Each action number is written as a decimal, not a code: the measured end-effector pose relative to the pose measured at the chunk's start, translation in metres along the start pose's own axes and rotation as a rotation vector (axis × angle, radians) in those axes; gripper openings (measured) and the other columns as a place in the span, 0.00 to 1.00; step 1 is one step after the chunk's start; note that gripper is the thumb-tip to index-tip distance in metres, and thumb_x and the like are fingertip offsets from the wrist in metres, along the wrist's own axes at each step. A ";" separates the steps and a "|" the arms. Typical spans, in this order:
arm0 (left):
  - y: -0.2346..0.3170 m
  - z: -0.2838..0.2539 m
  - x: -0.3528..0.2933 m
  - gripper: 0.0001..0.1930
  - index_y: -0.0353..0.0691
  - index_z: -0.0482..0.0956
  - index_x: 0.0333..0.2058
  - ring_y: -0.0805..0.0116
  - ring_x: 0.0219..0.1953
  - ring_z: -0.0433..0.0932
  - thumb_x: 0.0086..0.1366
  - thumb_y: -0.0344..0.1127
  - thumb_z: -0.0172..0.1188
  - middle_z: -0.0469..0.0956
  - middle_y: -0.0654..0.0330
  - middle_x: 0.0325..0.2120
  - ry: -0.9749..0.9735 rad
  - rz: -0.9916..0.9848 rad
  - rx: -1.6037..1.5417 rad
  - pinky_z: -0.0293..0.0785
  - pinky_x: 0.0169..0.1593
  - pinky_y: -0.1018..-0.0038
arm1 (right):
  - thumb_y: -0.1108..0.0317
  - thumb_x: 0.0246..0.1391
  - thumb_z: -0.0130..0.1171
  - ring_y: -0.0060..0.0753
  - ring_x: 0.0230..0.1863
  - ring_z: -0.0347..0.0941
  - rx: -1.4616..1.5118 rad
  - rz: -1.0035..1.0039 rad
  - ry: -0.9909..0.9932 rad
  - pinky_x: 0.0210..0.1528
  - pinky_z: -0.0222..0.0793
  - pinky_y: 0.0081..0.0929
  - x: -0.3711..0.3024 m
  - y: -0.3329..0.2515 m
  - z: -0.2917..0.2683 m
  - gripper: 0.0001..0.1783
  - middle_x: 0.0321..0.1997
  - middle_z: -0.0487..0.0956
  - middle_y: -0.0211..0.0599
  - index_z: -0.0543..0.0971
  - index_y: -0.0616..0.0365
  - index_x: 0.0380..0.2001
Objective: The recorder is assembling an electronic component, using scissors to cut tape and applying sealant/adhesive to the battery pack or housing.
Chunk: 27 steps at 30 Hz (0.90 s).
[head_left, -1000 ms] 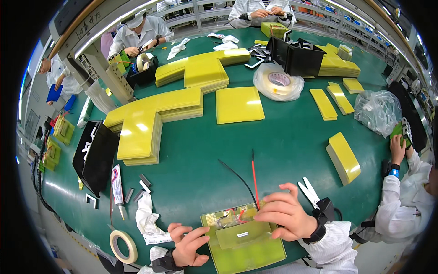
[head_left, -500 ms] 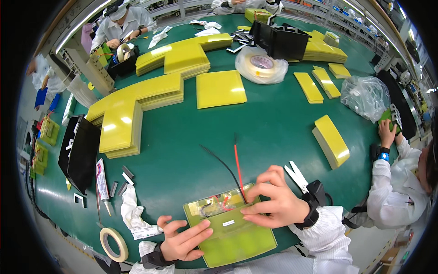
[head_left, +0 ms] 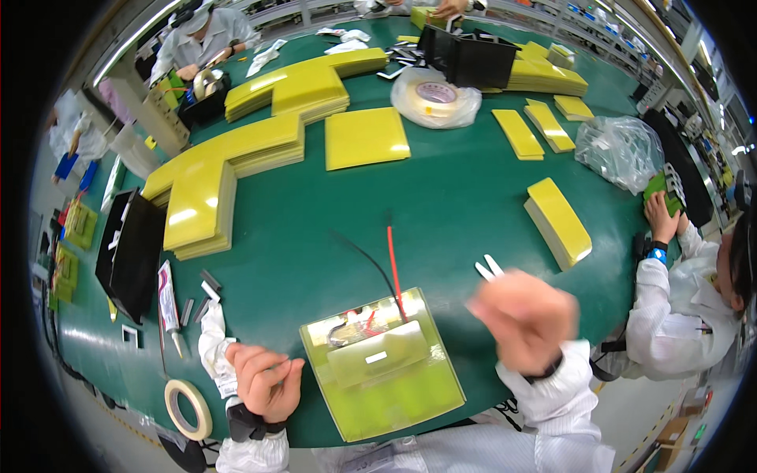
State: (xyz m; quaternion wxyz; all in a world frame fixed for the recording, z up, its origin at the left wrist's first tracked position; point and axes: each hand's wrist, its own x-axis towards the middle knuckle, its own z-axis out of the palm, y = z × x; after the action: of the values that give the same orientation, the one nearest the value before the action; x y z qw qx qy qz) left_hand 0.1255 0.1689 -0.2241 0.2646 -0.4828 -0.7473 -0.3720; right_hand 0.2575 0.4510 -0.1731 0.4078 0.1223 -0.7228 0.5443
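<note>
A flat battery pack [head_left: 394,402] in yellow-green board lies on the green table in front of me, slightly turned. A loose yellowish flap [head_left: 343,364] with a small white label sits across its upper part. Beyond that flap show bare wiring and a black lead [head_left: 377,266] and a red lead [head_left: 393,256] rising from the pack. My left hand [head_left: 264,382] hovers left of the pack, fingers loosely bent and apart, with nothing visible in it. My right hand [head_left: 524,319], smeared by motion, is over the white scissors [head_left: 490,268]; only their blade tips show.
At left are a glue tube [head_left: 169,303], a white cloth [head_left: 213,339], a masking tape roll [head_left: 189,408] and a black box [head_left: 130,256]. Yellow board stacks [head_left: 197,206] stand beyond. A small stack [head_left: 558,225] is at right, near a co-worker [head_left: 678,315].
Both hands have come off the pack: the left moved left, the right moved right over the scissors. The flap now lies uncovered. The view has shifted slightly.
</note>
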 end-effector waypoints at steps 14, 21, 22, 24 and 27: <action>-0.004 0.006 0.018 0.07 0.40 0.70 0.18 0.64 0.25 0.72 0.48 0.25 0.60 0.73 0.64 0.19 -0.026 -0.020 0.027 0.59 0.41 0.61 | 0.78 0.49 0.44 0.16 0.14 0.54 0.925 -0.535 -0.081 0.17 0.45 0.18 0.002 -0.123 0.040 0.17 0.15 0.63 0.20 0.64 0.46 0.12; -0.006 0.014 0.017 0.10 0.41 0.69 0.16 0.65 0.24 0.72 0.45 0.25 0.63 0.72 0.65 0.17 0.047 0.016 0.006 0.60 0.40 0.63 | 0.71 0.57 0.51 0.27 0.17 0.60 1.441 -0.111 -0.372 0.18 0.50 0.24 0.009 -0.136 0.053 0.13 0.18 0.68 0.31 0.75 0.53 0.18; -0.006 0.012 0.015 0.10 0.42 0.69 0.16 0.65 0.24 0.72 0.45 0.25 0.63 0.72 0.65 0.17 0.064 0.022 0.026 0.60 0.40 0.64 | 0.71 0.57 0.51 0.28 0.17 0.60 1.498 -0.094 -0.405 0.18 0.51 0.24 0.009 -0.135 0.057 0.13 0.19 0.69 0.31 0.76 0.54 0.19; -0.007 0.015 0.013 0.10 0.41 0.69 0.16 0.65 0.25 0.72 0.46 0.25 0.64 0.71 0.65 0.16 0.080 0.030 0.023 0.61 0.40 0.64 | 0.70 0.57 0.52 0.28 0.18 0.61 1.563 -0.066 -0.450 0.19 0.53 0.25 0.010 -0.134 0.065 0.12 0.19 0.69 0.32 0.76 0.54 0.19; -0.007 0.019 0.013 0.09 0.40 0.70 0.16 0.64 0.24 0.73 0.46 0.23 0.63 0.72 0.64 0.16 0.100 0.024 -0.003 0.61 0.39 0.64 | 0.70 0.57 0.52 0.29 0.19 0.63 1.621 -0.068 -0.486 0.19 0.55 0.26 0.013 -0.133 0.073 0.11 0.21 0.71 0.33 0.76 0.55 0.20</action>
State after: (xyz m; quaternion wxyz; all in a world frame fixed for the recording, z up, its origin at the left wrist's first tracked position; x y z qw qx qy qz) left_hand 0.1132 0.1897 -0.2275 0.3056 -0.4730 -0.7266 -0.3936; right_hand 0.2984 0.3393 -0.0780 0.0433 0.5123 -0.1724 0.8402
